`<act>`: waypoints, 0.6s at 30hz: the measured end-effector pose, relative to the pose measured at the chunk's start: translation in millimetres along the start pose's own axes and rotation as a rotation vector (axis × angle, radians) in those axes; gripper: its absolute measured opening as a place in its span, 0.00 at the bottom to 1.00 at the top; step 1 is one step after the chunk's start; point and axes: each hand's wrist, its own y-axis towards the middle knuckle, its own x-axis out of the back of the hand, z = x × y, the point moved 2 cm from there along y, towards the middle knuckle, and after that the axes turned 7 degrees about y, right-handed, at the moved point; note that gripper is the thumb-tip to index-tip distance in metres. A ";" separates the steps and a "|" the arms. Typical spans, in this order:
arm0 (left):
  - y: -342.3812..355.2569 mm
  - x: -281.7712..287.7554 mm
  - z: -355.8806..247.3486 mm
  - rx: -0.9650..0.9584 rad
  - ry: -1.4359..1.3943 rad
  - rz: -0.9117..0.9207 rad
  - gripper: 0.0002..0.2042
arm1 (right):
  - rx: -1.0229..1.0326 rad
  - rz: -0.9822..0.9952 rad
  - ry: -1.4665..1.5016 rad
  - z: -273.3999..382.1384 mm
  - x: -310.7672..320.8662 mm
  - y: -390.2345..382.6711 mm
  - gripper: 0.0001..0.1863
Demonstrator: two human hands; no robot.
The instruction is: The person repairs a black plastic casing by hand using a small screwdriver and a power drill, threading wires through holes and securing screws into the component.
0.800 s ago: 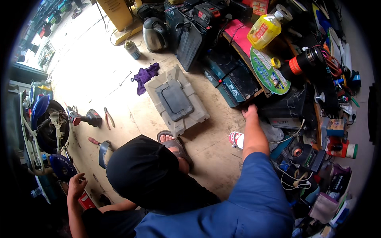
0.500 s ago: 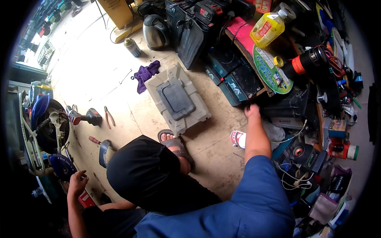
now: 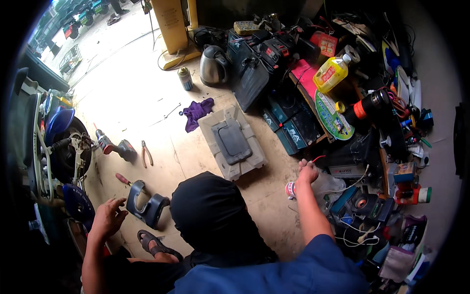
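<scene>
My right hand [image 3: 307, 171] is closed on a thin red stick [image 3: 319, 158] whose end sticks out to the right; whether it is a tube or a wire I cannot make out. It hovers above a small red-and-white roll [image 3: 290, 190], beside a clear plastic bag [image 3: 330, 183]. At the lower left my left hand [image 3: 108, 218] is open and holds nothing. Near its fingers lies a curved black plastic part [image 3: 152, 210]. A red-handled tool [image 3: 123, 179] rests just beyond that part. My black-clad knee [image 3: 210, 206] fills the middle.
Ahead stands a beige-and-grey storage box [image 3: 232, 142], with a purple cloth [image 3: 198, 112] behind it. Pliers [image 3: 147, 153] and a cordless drill [image 3: 115, 147] lie left. A spray can [image 3: 185, 78] and kettle [image 3: 214, 66] stand farther back. Dark batteries [image 3: 293, 117] and cluttered shelves line the right.
My right hand has drawn back from beside the batteries and now shows the red stick. My left hand has moved up beside the black plastic part. The view and my knee have shifted.
</scene>
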 end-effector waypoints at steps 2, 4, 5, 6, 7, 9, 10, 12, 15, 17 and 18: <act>-6.5 -0.9 -5.2 -0.107 0.041 -0.002 0.21 | 0.074 0.156 -0.190 -1.6 0.4 -8.9 0.11; -19.5 3.6 -12.1 -0.178 0.021 0.003 0.21 | 0.167 0.203 -0.223 -0.6 -15.3 -46.2 0.10; -28.2 4.6 -12.2 -0.208 0.011 0.014 0.21 | 0.206 0.227 -0.246 -0.4 -24.0 -79.0 0.10; -36.4 4.4 -9.5 -0.216 -0.002 0.033 0.21 | 0.249 0.288 -0.245 2.0 -33.8 -111.1 0.09; -54.6 9.6 -14.8 -0.190 -0.006 0.044 0.21 | 0.272 0.378 -0.240 11.7 -54.8 -147.7 0.08; -58.5 1.9 2.3 -0.231 -0.049 0.079 0.22 | 0.365 0.495 -0.230 30.7 -69.4 -197.9 0.07; -60.5 4.5 4.8 -0.259 -0.045 0.078 0.22 | 0.392 0.565 -0.213 36.9 -78.1 -215.3 0.07; -63.4 10.3 10.7 -0.297 -0.031 0.075 0.22 | 0.450 0.684 -0.212 47.1 -92.8 -250.7 0.08; -79.7 17.9 10.4 -0.334 -0.048 -0.020 0.22 | 0.498 0.874 -0.198 58.8 -117.8 -284.6 0.08; -74.8 5.3 25.0 -0.405 -0.059 -0.018 0.23 | 0.578 0.930 -0.256 69.2 -114.8 -310.2 0.08; -92.3 7.0 20.8 -0.383 -0.077 -0.045 0.23 | 0.582 1.006 -0.260 69.3 -122.8 -323.4 0.08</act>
